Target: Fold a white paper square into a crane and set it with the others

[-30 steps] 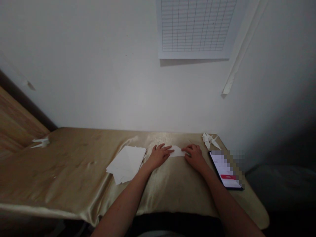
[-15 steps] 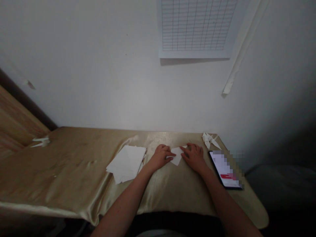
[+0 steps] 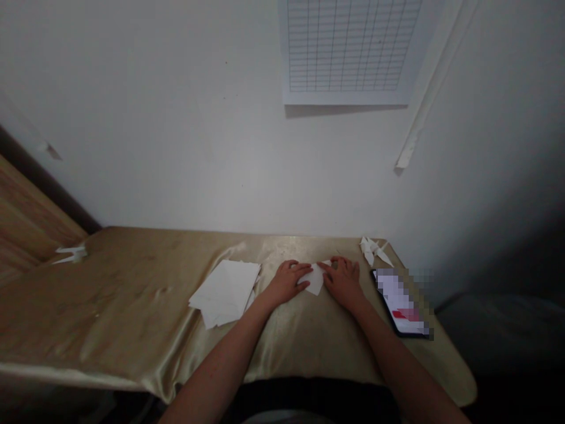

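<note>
A small folded white paper point(image 3: 315, 280) lies on the gold satin cloth point(image 3: 132, 300) near the table's far edge. My left hand point(image 3: 288, 281) rests on its left part, fingers bent and pressing the paper down. My right hand point(image 3: 342, 280) lies against its right edge, fingertips on the paper. Both hands touch it from either side. Most of the paper is covered by my fingers.
A stack of white sheets point(image 3: 226, 291) lies left of my hands. A phone point(image 3: 401, 301) with a lit screen lies at the right edge. Folded paper cranes point(image 3: 374, 250) sit at the back right corner, another folded piece point(image 3: 70, 254) at the far left. The wall is close behind.
The paper went from a flat wide strip to a smaller pointed shape hanging towards me. Both hands drew closer together over it.
</note>
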### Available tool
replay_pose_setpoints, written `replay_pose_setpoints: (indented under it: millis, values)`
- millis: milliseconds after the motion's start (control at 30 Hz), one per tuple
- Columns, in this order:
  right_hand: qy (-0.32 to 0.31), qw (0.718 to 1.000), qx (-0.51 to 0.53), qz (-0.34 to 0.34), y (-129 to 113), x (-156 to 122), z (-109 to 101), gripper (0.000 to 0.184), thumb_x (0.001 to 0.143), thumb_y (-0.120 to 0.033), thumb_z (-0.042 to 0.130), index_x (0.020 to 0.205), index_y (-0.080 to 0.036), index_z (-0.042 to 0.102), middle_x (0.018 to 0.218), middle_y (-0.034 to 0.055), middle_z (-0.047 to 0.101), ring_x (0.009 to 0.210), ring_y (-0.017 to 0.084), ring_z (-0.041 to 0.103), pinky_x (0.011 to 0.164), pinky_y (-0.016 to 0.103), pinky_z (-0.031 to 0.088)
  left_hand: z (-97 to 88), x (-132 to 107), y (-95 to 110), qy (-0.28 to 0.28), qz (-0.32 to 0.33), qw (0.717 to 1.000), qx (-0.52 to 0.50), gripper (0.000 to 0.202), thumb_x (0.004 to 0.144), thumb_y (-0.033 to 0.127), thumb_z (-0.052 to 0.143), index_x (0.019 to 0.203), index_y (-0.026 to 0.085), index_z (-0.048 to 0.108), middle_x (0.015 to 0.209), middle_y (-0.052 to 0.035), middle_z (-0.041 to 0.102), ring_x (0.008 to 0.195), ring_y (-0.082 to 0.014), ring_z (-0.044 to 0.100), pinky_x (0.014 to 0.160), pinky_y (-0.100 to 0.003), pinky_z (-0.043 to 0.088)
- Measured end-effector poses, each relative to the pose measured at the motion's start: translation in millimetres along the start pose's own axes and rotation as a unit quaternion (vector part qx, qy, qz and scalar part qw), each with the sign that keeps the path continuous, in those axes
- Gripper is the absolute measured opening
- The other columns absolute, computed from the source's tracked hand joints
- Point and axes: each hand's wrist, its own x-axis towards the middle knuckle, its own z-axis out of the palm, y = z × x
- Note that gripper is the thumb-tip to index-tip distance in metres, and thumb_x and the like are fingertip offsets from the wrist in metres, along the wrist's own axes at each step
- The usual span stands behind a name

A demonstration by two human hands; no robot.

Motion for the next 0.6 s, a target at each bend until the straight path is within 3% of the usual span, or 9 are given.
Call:
replay_pose_setpoints:
  millis: [233,400,600]
  values:
    - [0.023,0.998,-0.004,0.058,6.4,3.4,-8.7,0.036,0.092,-0.041,0.058,0.126,-0.04,0.069,0.126,0.0143,0.056,0.125,0.038,0.043,0.107,0.072,0.019,-8.4,-3.9,7.4,-0.006,-0.02,1.0,0.012,0.045,0.098,0.041,0.056,0.142,0.038,0.056,0.148,0.0016,0.058,0.134,-0.0285,0.045,0.116,-0.051,0.029]
    - [0.034,0.994,-0.016,0.105,14.6,5.6,-18.4,0.034,0.094,-0.044,0.055,0.12,-0.033,0.074,0.122,0.0168,0.057,0.121,0.04,0.045,0.106,0.068,0.023,-7.2,-3.7,6.4,-0.016,-0.034,0.999,0.023,0.045,0.097,0.043,0.057,0.141,0.039,0.056,0.148,0.0018,0.058,0.134,-0.0307,0.044,0.116,-0.055,0.026]
    - [0.069,0.994,-0.021,0.086,15.1,2.8,-7.2,0.036,0.095,-0.045,0.055,0.122,-0.03,0.072,0.122,0.0161,0.056,0.119,0.036,0.045,0.105,0.06,0.029,-7.7,-5.4,9.4,-0.014,-0.03,0.999,0.028,0.043,0.098,0.039,0.055,0.142,0.038,0.056,0.147,0.0024,0.058,0.134,-0.0306,0.043,0.117,-0.055,0.026]
